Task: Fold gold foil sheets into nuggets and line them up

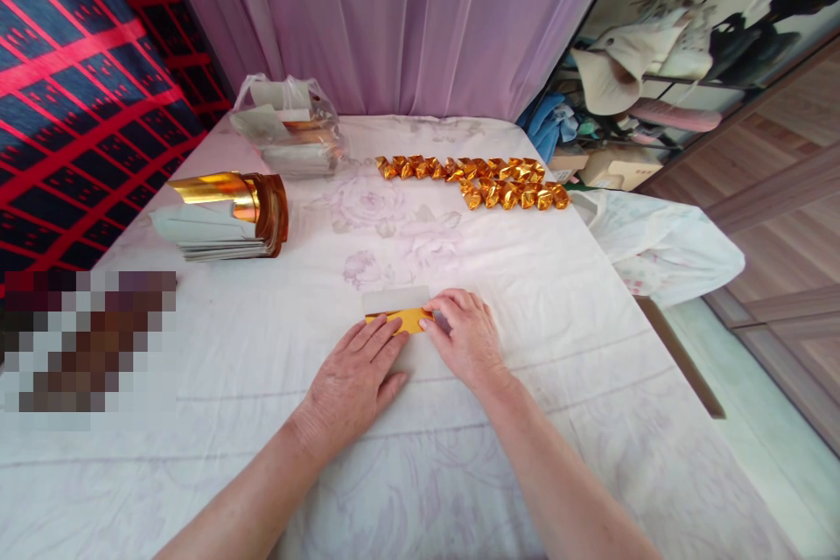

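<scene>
Left hand (354,381) lies flat, fingers spread, pinning a gold paper sheet (400,315); right hand (465,337) presses its far edge, apparently creasing a fold. Beyond the sheet, two rows of folded gold pieces (486,179) lie finished; a paper stack (223,219) remains unfolded.

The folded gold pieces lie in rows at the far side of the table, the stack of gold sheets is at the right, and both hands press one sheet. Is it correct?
Not quite. The head view shows the stack of gold sheets at the left. The folded gold pieces lie far, and the left hand and right hand press one sheet.
</scene>
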Available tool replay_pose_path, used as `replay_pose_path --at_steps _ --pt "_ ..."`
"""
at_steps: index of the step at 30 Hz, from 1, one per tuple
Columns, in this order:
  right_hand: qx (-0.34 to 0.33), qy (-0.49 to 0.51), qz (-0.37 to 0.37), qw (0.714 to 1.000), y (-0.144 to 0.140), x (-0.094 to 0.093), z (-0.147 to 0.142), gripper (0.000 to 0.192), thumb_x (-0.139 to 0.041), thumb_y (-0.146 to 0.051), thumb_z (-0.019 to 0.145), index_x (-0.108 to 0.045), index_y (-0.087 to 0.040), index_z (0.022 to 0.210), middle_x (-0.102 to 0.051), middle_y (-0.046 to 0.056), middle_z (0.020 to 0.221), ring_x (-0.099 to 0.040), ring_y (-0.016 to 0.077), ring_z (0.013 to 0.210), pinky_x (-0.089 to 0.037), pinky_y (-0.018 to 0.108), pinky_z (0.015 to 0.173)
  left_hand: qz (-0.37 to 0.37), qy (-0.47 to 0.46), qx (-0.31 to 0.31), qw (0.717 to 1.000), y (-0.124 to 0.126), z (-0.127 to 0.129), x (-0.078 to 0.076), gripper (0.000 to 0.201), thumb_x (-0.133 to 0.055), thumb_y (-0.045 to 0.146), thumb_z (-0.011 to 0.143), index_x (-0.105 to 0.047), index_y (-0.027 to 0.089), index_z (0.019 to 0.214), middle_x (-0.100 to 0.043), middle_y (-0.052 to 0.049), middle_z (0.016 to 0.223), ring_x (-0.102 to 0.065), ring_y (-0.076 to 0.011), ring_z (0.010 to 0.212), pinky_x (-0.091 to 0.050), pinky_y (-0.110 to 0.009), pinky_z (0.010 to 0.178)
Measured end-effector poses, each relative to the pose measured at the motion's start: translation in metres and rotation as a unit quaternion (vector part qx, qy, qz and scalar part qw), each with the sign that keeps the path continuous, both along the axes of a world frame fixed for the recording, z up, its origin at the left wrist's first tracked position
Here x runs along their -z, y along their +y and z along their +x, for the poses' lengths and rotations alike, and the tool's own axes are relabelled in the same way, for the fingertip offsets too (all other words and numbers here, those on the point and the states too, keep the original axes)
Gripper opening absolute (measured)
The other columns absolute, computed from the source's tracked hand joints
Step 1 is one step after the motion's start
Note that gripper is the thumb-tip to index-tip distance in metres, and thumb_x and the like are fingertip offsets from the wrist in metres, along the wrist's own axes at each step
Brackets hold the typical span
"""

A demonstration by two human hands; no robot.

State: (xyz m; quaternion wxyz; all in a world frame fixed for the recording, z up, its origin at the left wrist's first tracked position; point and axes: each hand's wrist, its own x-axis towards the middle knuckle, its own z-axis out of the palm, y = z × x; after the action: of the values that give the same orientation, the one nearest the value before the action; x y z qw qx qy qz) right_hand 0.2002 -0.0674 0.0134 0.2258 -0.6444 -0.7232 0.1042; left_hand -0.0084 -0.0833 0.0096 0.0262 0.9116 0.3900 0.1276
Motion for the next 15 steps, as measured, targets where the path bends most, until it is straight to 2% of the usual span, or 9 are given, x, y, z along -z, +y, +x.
replay_pose_path --at_steps 7,15 --pt "0.003 0.006 0.008 1.0 0.001 0.002 0.0 0.012 -0.064 -0.026 0.086 -0.068 -0.025 0.097 -0.065 0.005 0.105 -0.058 0.0227 0.099 -0.039 0.037 0.086 0.033 -0.002 0.006 0.999 0.0 -0.012 0.003 0.046 -0.035 0.042 0.101 -0.055 0.017 0.133 -0.057 -0.007 0.142 -0.048 -0.0225 0.135 -0.031 -0.042 0.117" --pt "0.005 0.007 0.016 1.0 0.001 0.003 0.001 0.012 -0.064 -0.027 0.086 -0.069 -0.025 0.096 -0.066 0.005 0.104 -0.058 0.0224 0.097 -0.039 0.037 0.085 0.063 0.008 0.012 0.998 -0.001 -0.034 0.001 0.046 -0.037 0.043 0.101 -0.053 0.017 0.135 -0.058 -0.006 0.141 -0.048 -0.023 0.133 -0.03 -0.042 0.115"
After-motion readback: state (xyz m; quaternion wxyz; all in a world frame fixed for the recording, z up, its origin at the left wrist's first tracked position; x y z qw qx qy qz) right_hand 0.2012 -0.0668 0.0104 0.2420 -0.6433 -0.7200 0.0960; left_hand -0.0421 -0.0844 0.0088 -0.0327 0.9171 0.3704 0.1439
